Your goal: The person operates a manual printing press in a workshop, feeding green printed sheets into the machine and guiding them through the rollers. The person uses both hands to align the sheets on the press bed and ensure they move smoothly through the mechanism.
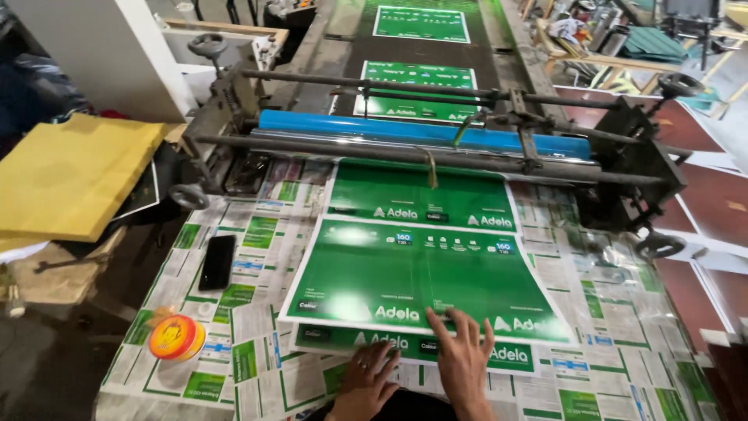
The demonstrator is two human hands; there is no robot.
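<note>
Machinery filled the far half of the view: a long conveyor machine (436, 47) ran away from the person, carrying green printed sheets (421, 23) on its dark bed, with a blue roller (374, 129) and dark steel bars lying across its near end. Handwheels stood at both sides of the frame.

Below the roller, a table (195, 312) covered in overlapping printed paper offcuts reached toward the person. On the middle of it lay a stack of large glossy green printed sheets (405, 265) with white borders, the top one coming out from under the roller and fanned slightly over the ones beneath.

To the left, off the table's edge, a thick pile of yellow board (70, 171) rested on a lower surface. A black phone (217, 262) lay flat on the table left of the green sheets, well apart from them. Nearer the person, at the left edge of the table, sat a small round orange and yellow tin (177, 337).

Both hands were at the near edge of the stack, side by side and just apart. The right hand (463, 359) lay flat with fingers spread on the top sheet's near edge. The left hand (370, 378) rested with fingers open on the lower sheet beside it. Neither hand gripped anything.
</note>
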